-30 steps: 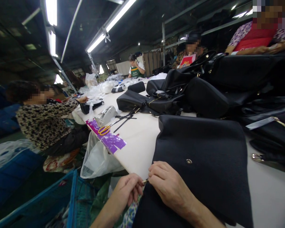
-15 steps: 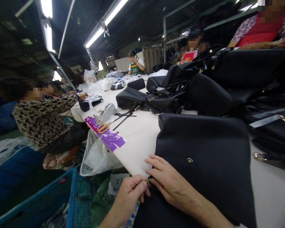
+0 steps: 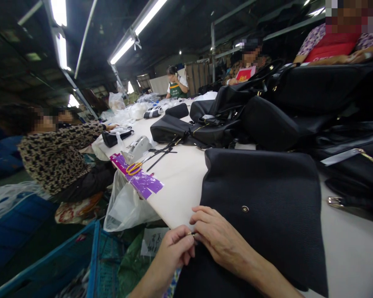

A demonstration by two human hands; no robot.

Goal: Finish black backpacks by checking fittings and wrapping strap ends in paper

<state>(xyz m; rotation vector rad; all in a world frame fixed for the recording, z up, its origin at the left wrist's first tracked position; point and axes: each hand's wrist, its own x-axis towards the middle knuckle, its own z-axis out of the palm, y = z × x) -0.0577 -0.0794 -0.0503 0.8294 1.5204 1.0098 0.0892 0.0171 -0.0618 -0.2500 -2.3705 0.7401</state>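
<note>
A black leather-like bag [image 3: 264, 182] lies flat in front of me, its wide flap bearing a small gold snap [image 3: 245, 209]. At its near left edge, my left hand [image 3: 175, 246] is closed in a pinch on a small gold-coloured metal fitting [image 3: 191, 234]. My right hand [image 3: 219, 236] meets it there from the other side, over the bag's edge. Its fingers are bent together beside the fitting, and what lies between thumb and fingers is mostly hidden.
Yellow-handled scissors [image 3: 133, 168] and a tape dispenser [image 3: 138, 148] rest near purple tape [image 3: 143, 182] on the white table [image 3: 183, 174]. Black bags [image 3: 267, 120] are piled behind and right. A blue crate [image 3: 95, 256] stands below left. Several people sit around the table.
Both hands stay at the same spot on the bag's edge. The right fingers have closed in nearer to the left hand, covering more of the fitting. The view has shifted slightly.
</note>
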